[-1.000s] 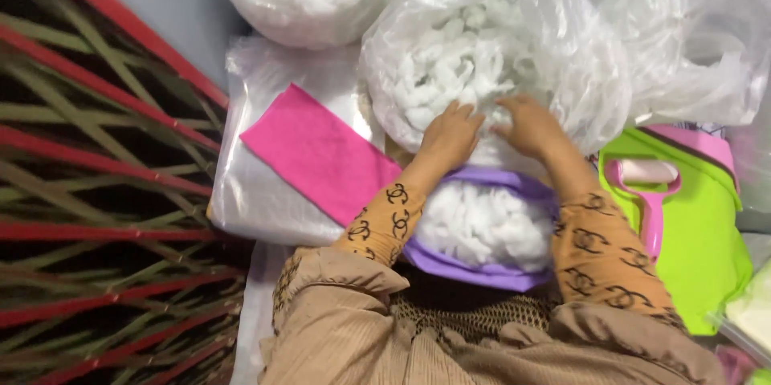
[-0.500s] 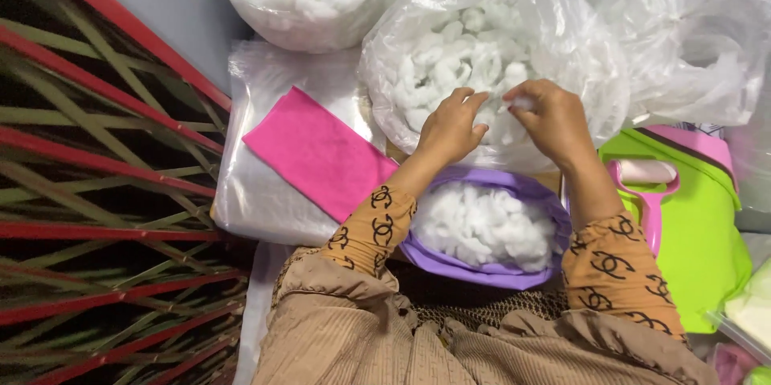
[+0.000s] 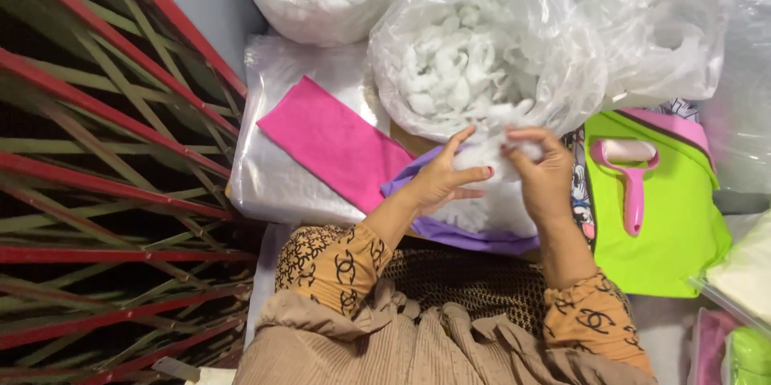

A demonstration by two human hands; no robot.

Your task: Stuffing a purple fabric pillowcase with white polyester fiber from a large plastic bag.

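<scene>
- The left hand (image 3: 440,180) and the right hand (image 3: 544,176) sit at the centre of the frame, fingers curled in narrow around a wad of white stuffing (image 3: 491,162) held between them, just above the purple fabric piece (image 3: 474,232) on the lap.
- The wad looks loose and fluffy; a weak pinch could, I judge, let tufts slip out and drop past the purple fabric piece onto the brown clothing at the bottom centre.
- The purple fabric piece already looks full of white filling under the hands. Pressing more in could push some over its edge, since that edge lies slack and is partly hidden by the hands.
- The open clear bag of stuffing (image 3: 482,56) stands just above the hands, upper centre, its lip touching or nearly touching the wad. A pull on fibres that trail from it could drag the bag lip forward and spill its contents.
- The pink cloth (image 3: 333,142), left of centre, lies on a flat clear plastic pack (image 3: 273,176), just beside the left wrist; a sweep of the forearm might slide it off.
- At right, a pink lint roller (image 3: 630,172) rests on a green sheet (image 3: 666,232) near the right hand; stray fibres may cling there.
</scene>
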